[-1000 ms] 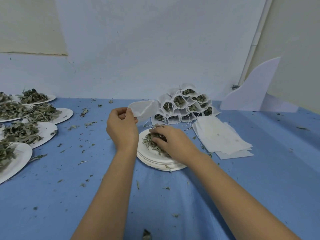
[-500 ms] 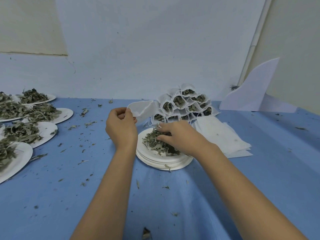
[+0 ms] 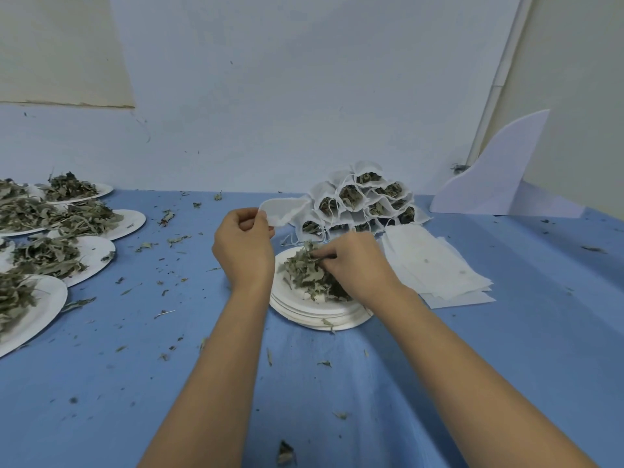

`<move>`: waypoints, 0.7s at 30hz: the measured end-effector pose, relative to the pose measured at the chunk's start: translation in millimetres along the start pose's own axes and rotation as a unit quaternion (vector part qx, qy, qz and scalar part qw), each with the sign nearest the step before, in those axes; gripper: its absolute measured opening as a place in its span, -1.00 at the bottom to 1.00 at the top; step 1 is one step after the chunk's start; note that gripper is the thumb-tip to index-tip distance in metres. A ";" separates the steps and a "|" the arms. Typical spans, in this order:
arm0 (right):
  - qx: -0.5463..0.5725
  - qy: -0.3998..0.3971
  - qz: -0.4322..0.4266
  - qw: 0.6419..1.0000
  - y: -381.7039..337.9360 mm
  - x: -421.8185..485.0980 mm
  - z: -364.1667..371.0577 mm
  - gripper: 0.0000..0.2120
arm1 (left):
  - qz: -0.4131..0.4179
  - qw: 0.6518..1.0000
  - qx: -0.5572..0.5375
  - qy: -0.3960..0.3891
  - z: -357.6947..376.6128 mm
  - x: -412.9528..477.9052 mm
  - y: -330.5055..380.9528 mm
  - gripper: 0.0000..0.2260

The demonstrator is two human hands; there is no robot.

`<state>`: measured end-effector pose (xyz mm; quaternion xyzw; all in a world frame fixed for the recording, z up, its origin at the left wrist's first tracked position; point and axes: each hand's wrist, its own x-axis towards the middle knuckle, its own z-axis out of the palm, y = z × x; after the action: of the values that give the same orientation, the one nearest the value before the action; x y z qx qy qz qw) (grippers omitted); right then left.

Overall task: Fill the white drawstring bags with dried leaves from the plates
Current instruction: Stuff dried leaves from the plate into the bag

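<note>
A blue cloth [image 3: 506,349] covers the table, whose far edge meets a pale wall [image 3: 304,96]; a beige panel [image 3: 60,45] hangs at upper left, and a white pipe [image 3: 499,72] runs down at the right behind a curved white board [image 3: 499,170] that stands on the cloth. The left hand [image 3: 244,244] pinches the rim of an empty white drawstring bag [image 3: 283,212] between thumb and fingers, holding it limp, thin and slightly crumpled in the air just beyond the stacked white plates [image 3: 314,314]. The right hand [image 3: 358,261] has its fingers curled into the grey-green dried leaves [image 3: 304,271] heaped on the top plate, gripping a clump. Behind them, filled bags [image 3: 361,204] are piled in a pyramid against the wall, open mouths showing leaves, strings dangling. Flat empty bags [image 3: 435,265] lie fanned just right of the plates. Along the left edge, loaded plates [image 3: 94,251] overlap one another. Leaf crumbs [image 3: 165,312] dot the cloth, which shows widest on the near side, around both forearms, and to the far right.
</note>
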<state>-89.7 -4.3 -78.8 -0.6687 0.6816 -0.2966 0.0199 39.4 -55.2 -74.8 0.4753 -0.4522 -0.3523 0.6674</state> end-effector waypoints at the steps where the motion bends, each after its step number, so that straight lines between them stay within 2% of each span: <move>1: 0.027 0.024 0.004 0.999 0.1 0.5 -3.0 -0.75 | 0.004 1.000 0.005 -0.003 -0.1 -0.1 -0.4 -0.95; 4: 0.129 0.088 0.028 0.987 -0.7 2.6 -15.9 -0.79 | 0.010 1.000 0.015 -0.008 -0.4 -0.4 -1.8 -0.95; 6: 0.171 0.104 0.039 0.979 -0.5 3.7 -24.8 -0.80 | 0.011 1.000 0.021 -0.009 -0.3 -0.8 -3.0 -0.92; 10: 0.246 0.084 0.063 0.964 -0.6 2.5 -34.5 -0.80 | 0.013 0.999 0.037 -0.017 0.5 -2.1 -5.7 -0.96; 15: 0.408 0.049 0.080 0.908 -3.2 3.2 -38.1 -0.73 | 0.022 0.996 0.069 -0.043 2.9 -4.9 -6.6 -0.95; 18: 0.442 0.024 0.084 0.893 -3.1 4.6 -33.0 -0.72 | 0.032 0.992 0.089 -0.085 4.9 -6.7 -4.8 -0.91; 21: 0.429 0.027 0.071 0.900 -1.8 4.8 -25.6 -0.74 | -0.007 0.991 0.066 -0.120 6.8 -6.0 -4.0 -0.82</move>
<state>-99.5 1.1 -55.1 -0.5370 0.5342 -0.5761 0.3071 30.9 -53.2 -79.3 0.4760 -0.5481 -0.3804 0.5730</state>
